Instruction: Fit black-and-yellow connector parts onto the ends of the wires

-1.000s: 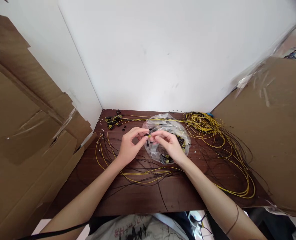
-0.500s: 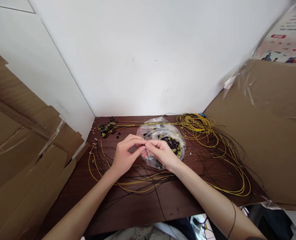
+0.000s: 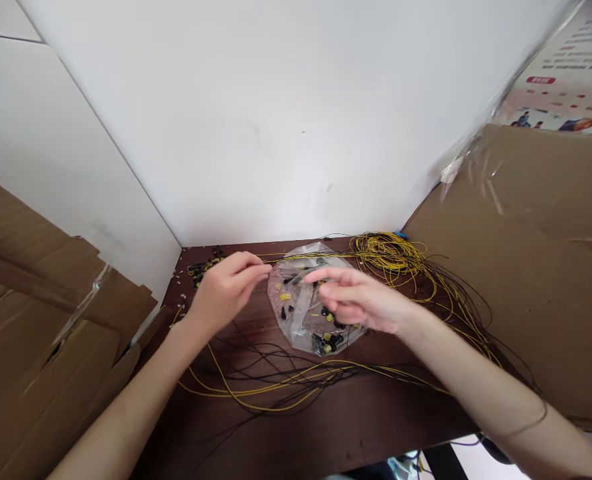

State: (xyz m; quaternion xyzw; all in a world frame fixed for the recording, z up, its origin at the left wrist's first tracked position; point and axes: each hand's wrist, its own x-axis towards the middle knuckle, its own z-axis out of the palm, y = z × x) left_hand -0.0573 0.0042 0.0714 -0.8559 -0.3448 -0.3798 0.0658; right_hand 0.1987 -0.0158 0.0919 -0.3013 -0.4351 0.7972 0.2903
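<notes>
My left hand (image 3: 230, 288) is held above the left edge of a clear plastic bag (image 3: 303, 320), its thumb and fingers pinched together. Whatever may be between those fingertips is too small to make out. Over the bag's right side hovers my right hand (image 3: 359, 299), slightly blurred, with the index finger stretched out to the left and the other fingers loosely bent; nothing shows in it. On the bag lie small black parts (image 3: 333, 343) and yellow pieces (image 3: 285, 297). A gap of bag separates the two hands.
Black and yellow cables (image 3: 276, 387) run across the dark brown table (image 3: 326, 427). A coiled yellow bundle (image 3: 389, 250) lies at the back right. More black and yellow parts (image 3: 196, 272) sit at the back left. Cardboard (image 3: 536, 267) stands at both sides, with a white wall (image 3: 276, 133) behind.
My hands, which met at the fingertips over the bag with a thin black cable hanging below, have parted left and right. That hanging cable no longer shows. The view has shifted slightly.
</notes>
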